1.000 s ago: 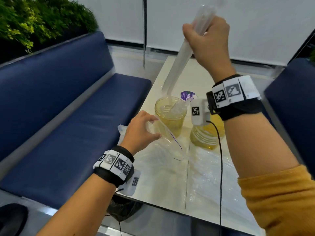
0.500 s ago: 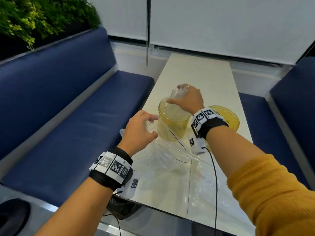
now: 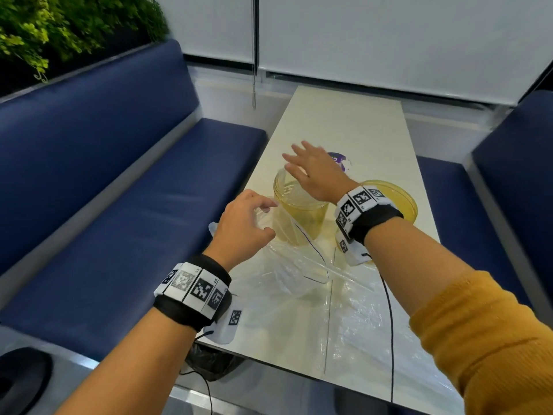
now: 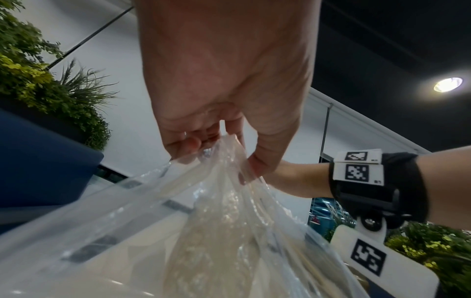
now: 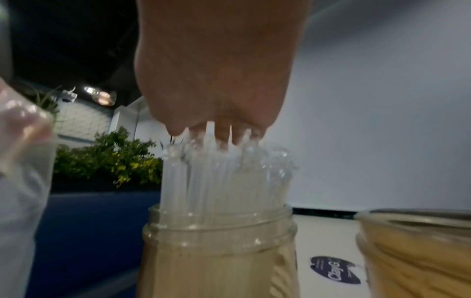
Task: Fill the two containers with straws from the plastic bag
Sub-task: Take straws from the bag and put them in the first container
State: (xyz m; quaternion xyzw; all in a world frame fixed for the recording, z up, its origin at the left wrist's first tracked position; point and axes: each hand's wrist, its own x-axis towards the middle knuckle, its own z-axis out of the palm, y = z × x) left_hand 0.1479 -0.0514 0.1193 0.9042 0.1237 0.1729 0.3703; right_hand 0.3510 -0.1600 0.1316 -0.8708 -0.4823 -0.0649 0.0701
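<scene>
Two yellowish clear containers stand on the table. The left container (image 3: 299,217) (image 5: 219,252) holds a bundle of clear straws (image 5: 224,177) that stick up above its rim. My right hand (image 3: 302,166) (image 5: 219,129) lies flat over it with fingers straight and spread, touching the straw tops. The right container (image 3: 401,199) (image 5: 420,252) is partly hidden behind my right wrist. The clear plastic bag (image 3: 284,265) (image 4: 216,221) lies crumpled in front of the containers. My left hand (image 3: 263,217) (image 4: 224,155) pinches its upper edge and holds it up beside the left container.
A round purple sticker (image 3: 339,160) (image 5: 333,270) lies on the cream table (image 3: 344,121) behind the containers. Blue benches (image 3: 134,205) run along both sides. A black cable (image 3: 389,310) trails from my right wrist across the bag.
My right hand brought a raised bundle of straws down into the left container, let go and now lies flat on the straw tops. My left hand kept its hold on the bag.
</scene>
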